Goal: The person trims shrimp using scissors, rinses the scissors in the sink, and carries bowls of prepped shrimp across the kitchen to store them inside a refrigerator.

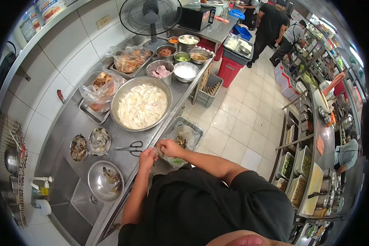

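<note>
My left hand [148, 159] is closed at the steel counter's front edge, its fingertips pinching something small and pale, perhaps a shrimp. Close beside it, my right hand [170, 148] is closed too, over a lined bin [199, 130]; what its fingers hold is hidden. Black-handled scissors [135, 148] lie on the counter just left of my hands. A steel bowl [95, 180] with a few shrimp [111, 175] sits by the sink. Behind it are a bowl of grey peeled shrimp [99, 140] and a smaller bowl of darker shrimp pieces [78, 147].
A large basin of pale food [141, 104], bagged meat [131, 58] and several small bowls line the counter [123, 133]. A fan [151, 18] stands at the back. A red bin [228, 71] and people [270, 26] are farther off; shelves [285, 143] run along the right.
</note>
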A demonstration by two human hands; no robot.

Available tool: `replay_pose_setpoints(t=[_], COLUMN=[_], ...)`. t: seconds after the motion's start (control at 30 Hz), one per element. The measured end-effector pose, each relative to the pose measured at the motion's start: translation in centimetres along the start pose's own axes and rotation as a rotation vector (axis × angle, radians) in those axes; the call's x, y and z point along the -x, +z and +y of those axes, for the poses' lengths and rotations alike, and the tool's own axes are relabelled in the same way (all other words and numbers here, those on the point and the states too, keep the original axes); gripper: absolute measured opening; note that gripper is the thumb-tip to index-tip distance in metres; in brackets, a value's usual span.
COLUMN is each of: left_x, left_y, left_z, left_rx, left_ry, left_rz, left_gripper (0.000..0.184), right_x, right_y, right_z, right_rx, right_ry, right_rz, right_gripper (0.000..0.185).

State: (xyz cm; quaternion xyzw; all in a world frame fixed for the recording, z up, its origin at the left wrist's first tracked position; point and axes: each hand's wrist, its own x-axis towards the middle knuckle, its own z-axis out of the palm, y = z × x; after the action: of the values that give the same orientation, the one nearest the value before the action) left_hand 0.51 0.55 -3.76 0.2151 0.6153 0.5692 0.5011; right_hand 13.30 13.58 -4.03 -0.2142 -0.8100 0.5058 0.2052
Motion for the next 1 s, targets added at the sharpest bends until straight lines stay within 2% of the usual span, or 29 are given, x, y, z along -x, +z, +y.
replay_pose_setpoints(t=[0.03, 0.13, 0.33, 0.43, 0.53, 0.63, 0.73, 0.87, 1.0], left_x=[0.0, 0.1, 0.2, 0.1, 0.0, -0.2, -0.2, -0.7, -0.4], left_y=[0.1, 0.5, 1.7, 2.2, 2.3, 2.1, 2.2, 2.0, 2.3], left_z=[0.2, 0.6, 0.8, 1.3, 1.6, 2.3, 2.5, 2.0, 2.0], left_rx=[0.021, 0.073, 0.055, 0.061, 0.083, 0.079, 0.075, 0.042, 0.078], left_ry=[-0.003, 0.009, 0.024, 0.026, 0.018, -0.011, -0.03, -0.015, 0.026], left_rz=[0.009, 0.017, 0.006, 0.006, -0.004, -0.078, -0.115, -0.13, -0.154], left_gripper=[0.024, 0.026, 0.026, 0.026, 0.026, 0.026, 0.026, 0.026, 0.028], right_x=[0.1, 1.5, 1.8, 1.7, 1.9, 1.8, 1.7, 0.8, 0.8], right_y=[-0.1, -1.2, -1.6, -2.3, -2.6, -2.1, -2.3, -0.9, -2.5], right_z=[0.0, -3.1, -2.7, -2.1, -2.2, -2.2, -1.9, 1.0, -1.8], right_rx=[-0.111, -0.03, 0.087, -0.052, -0.119, 0.047, -0.002, -0.487, -0.809], right_ry=[0.063, -0.073, -0.054, 0.082, 0.111, -0.315, -0.17, 0.177, 0.494], right_rz=[-0.005, 0.056, 0.109, 0.051, 0.09, 0.212, 0.134, 0.122, 0.114], right_gripper=[0.018, 0.02, 0.022, 0.023, 0.022, 0.02, 0.022, 0.019, 0.018])
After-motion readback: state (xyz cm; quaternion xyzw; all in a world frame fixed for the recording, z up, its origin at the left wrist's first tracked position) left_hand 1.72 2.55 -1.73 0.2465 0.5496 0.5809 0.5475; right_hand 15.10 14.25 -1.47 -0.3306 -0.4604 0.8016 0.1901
